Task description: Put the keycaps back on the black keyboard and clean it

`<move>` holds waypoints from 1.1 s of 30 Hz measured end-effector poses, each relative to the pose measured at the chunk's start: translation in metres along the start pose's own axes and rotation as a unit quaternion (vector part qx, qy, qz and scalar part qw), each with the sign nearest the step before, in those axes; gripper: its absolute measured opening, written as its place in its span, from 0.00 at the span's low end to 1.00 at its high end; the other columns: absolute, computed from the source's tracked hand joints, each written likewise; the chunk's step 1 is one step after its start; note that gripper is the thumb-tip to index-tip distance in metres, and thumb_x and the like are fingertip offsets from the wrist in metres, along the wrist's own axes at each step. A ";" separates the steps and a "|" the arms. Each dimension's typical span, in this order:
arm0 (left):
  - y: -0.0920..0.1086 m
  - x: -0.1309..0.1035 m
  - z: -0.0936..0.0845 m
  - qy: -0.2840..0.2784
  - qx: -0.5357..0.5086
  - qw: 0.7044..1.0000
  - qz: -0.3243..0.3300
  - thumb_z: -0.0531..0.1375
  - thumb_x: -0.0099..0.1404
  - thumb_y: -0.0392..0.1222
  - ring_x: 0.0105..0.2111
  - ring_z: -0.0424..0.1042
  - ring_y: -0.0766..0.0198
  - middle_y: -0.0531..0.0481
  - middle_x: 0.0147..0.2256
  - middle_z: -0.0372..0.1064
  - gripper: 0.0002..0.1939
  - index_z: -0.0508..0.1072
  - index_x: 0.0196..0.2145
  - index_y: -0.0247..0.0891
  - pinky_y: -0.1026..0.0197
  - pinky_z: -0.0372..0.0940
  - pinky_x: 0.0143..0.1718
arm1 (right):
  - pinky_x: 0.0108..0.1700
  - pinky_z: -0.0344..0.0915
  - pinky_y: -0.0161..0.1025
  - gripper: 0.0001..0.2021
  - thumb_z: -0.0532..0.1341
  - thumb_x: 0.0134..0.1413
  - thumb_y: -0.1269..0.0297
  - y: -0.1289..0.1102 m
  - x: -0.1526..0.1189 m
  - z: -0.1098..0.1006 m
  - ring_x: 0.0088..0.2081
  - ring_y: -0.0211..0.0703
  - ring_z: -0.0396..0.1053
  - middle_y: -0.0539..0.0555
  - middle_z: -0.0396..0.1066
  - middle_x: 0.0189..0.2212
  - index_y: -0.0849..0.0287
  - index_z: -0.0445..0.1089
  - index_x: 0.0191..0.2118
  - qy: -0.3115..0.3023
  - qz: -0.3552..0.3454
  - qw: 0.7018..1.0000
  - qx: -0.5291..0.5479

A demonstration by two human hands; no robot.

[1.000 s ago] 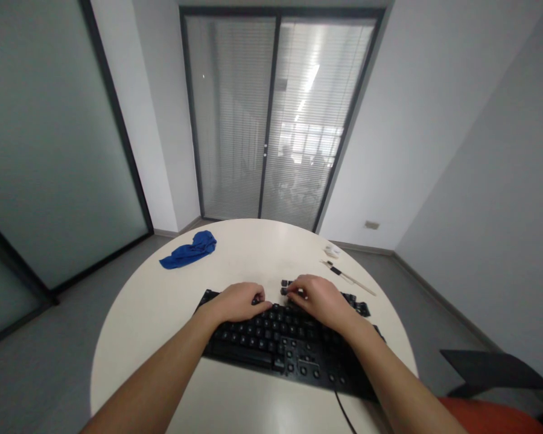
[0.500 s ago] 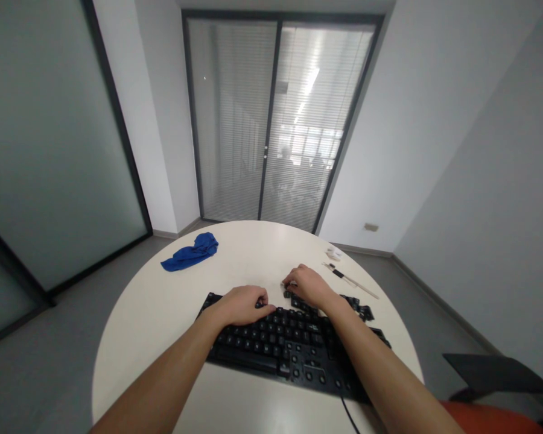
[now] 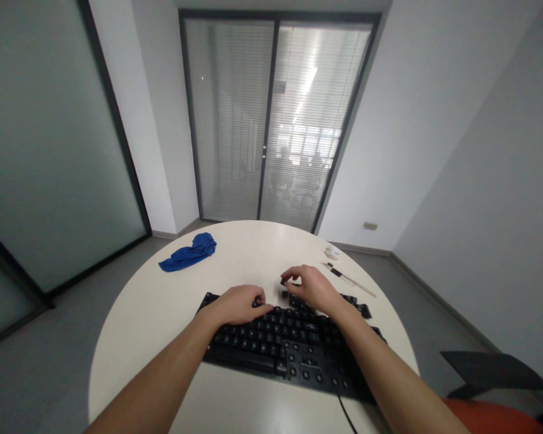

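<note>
A black keyboard [image 3: 257, 340] lies on the round table, with several key switches at its right part bare of caps. Across its upper left edge rests my left hand [image 3: 239, 303], fingers curled and thumb laid along the keys, holding the keyboard. Beyond the rear edge, my right hand [image 3: 311, 286] pinches a small black keycap [image 3: 283, 281] between its fingertips, just above the tabletop. Loose black keycaps [image 3: 301, 303] lie under and beside this hand, partly hidden by it. More keycaps [image 3: 361, 308] are right of my right wrist.
A blue cloth [image 3: 190, 253] lies at the table's far left. Toward the right edge are a thin brush-like tool [image 3: 348, 278] and a small whitish object [image 3: 332, 252]. A cable [image 3: 347, 413] runs off the keyboard toward me. An orange and black chair [image 3: 493, 374] stands at the right.
My right hand has lifted slightly and its fingers have come up with a keycap, which now shows at the fingertips. My left hand stays in place on the keyboard.
</note>
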State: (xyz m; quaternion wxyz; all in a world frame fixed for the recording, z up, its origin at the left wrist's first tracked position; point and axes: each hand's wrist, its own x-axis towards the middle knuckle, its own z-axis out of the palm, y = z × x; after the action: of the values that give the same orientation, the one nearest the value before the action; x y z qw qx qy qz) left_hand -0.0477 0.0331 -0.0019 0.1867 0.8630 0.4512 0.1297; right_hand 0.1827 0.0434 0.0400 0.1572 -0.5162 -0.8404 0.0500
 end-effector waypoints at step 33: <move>-0.003 0.001 0.005 -0.002 0.010 1.000 0.001 0.53 0.66 0.62 0.39 0.73 0.54 0.47 0.40 0.76 0.22 0.74 0.39 0.42 0.57 0.64 0.40 | 0.48 0.68 0.41 0.12 0.64 0.50 0.77 -0.032 -0.099 0.024 0.44 0.45 0.73 0.52 0.77 0.39 0.56 0.78 0.39 0.030 -0.055 0.981 0.182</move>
State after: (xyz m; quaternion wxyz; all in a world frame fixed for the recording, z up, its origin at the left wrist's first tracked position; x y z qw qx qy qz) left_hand -0.0478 0.0351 -0.0074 0.1790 0.8655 0.4514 0.1232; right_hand 0.1893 -0.0563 0.0038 0.2762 -0.4331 -0.8393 0.1783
